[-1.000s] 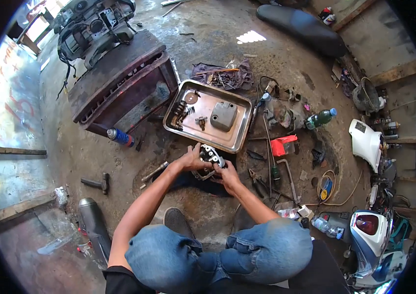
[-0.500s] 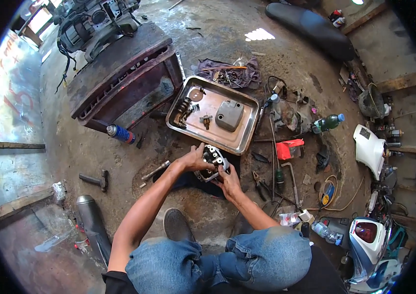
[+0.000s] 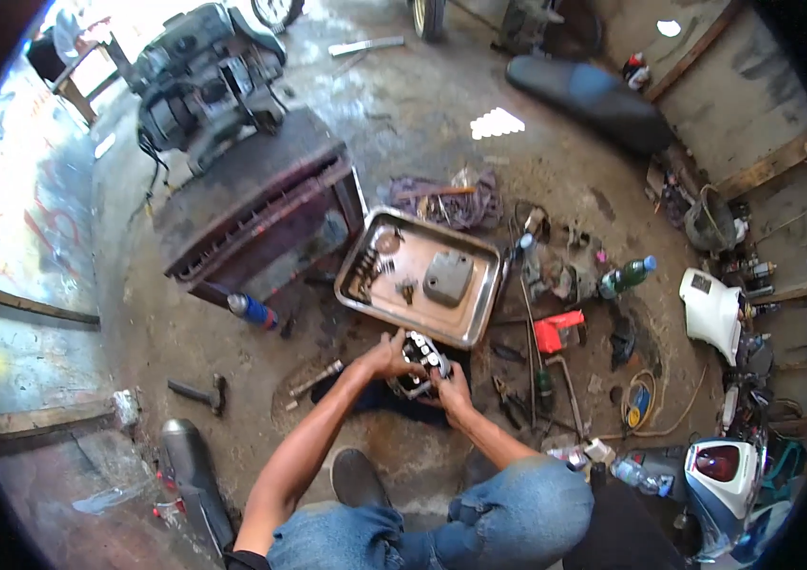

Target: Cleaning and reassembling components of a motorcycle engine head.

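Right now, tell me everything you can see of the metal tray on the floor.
The metal tray is a shallow, rectangular, steel-looking pan with rounded corners, lying flat and askew on the concrete floor, just beyond both hands. Its reddish-stained bottom holds a grey boxy cover, a round part and several small bolts. Neither hand touches it.

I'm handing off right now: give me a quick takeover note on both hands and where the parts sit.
Left hand and right hand both grip the metal engine part, held low over a dark cloth on the floor.
The metal tray just beyond holds a grey cover and small bolts.
Hammer lies to the left, pliers to the right.
Part looks partly stripped; progress otherwise unclear.
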Available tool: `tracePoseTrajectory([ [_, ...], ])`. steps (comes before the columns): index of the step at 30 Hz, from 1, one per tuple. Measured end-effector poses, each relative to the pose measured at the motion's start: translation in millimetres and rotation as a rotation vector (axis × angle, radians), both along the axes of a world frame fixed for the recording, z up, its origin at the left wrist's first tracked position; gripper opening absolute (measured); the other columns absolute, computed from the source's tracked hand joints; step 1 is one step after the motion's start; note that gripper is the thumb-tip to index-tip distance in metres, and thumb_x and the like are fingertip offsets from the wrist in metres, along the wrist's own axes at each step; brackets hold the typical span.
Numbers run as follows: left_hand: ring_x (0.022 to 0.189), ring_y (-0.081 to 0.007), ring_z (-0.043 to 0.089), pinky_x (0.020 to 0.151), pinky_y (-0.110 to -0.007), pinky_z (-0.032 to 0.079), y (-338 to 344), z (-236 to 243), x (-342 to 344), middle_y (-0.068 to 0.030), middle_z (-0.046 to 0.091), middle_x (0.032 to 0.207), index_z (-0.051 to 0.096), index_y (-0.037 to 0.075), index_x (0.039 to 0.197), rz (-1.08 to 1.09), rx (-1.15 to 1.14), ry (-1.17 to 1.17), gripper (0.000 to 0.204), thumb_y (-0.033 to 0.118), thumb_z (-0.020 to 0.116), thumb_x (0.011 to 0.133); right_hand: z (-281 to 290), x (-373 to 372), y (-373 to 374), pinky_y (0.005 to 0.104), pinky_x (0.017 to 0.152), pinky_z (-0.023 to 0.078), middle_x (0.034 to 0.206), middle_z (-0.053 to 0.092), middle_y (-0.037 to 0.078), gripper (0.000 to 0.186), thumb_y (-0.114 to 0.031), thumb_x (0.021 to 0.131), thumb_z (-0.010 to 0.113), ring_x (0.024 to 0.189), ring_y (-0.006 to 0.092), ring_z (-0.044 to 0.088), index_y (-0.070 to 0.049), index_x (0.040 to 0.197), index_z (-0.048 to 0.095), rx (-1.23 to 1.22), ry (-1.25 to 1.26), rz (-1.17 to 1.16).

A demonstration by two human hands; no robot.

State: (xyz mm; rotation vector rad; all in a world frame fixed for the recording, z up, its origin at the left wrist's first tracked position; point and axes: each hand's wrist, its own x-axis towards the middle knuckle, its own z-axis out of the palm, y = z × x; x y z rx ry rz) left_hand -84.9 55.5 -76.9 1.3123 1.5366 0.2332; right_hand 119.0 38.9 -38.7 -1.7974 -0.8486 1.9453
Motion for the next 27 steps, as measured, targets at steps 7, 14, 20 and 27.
tracePoseTrajectory([
  [7, 0.136, -0.0562, 0.042, 0.113, -0.053, 0.041, 0, 17, 14, -0.0390, 0.035, 0.150, 0.030, 0.012, 0.158, 0.097, -0.081, -0.050, 0.123, 0.064, 0.086, 0.062, -11, 26, -5, 0.0512, 0.095, 0.059, 0.121, 0.065, 0.011, 0.043, -0.034, 0.100, 0.068, 0.111, 0.0294, 0.066, -0.007, 0.130, 0.053, -0.109, 0.282, -0.119],
  [14, 0.136, -0.0468, 0.046, 0.112, -0.048, 0.041, -37, 48, -5, -0.0366, 0.047, 0.144, 0.046, 0.003, 0.150, 0.243, 0.069, -0.194, 0.100, 0.063, 0.077, 0.076, -2, 33, -18, 0.0380, 0.074, 0.061, 0.112, 0.068, 0.004, 0.041, -0.035, 0.099, 0.070, 0.102, 0.0199, 0.067, -0.010, 0.127, 0.056, 0.032, 0.304, -0.030],
  [20, 0.124, -0.0286, 0.058, 0.107, -0.036, 0.042, -66, 140, -5, -0.0196, 0.062, 0.131, 0.054, -0.005, 0.137, 0.384, 0.001, -0.297, 0.075, 0.060, 0.055, 0.100, 62, 64, -15, 0.0333, 0.066, 0.060, 0.121, 0.065, 0.007, 0.051, -0.034, 0.095, 0.075, 0.103, 0.0178, 0.066, -0.004, 0.132, 0.056, 0.133, 0.316, 0.105],
  [27, 0.108, -0.0191, 0.064, 0.099, -0.034, 0.049, -79, 124, 12, -0.0137, 0.070, 0.116, 0.065, 0.000, 0.125, 0.464, -0.435, -0.696, 0.080, 0.071, 0.034, 0.103, 101, 68, 2, 0.0295, 0.062, 0.054, 0.102, 0.065, 0.004, 0.050, -0.044, 0.090, 0.075, 0.091, 0.0126, 0.062, -0.005, 0.121, 0.064, 0.003, 0.328, 0.556],
])
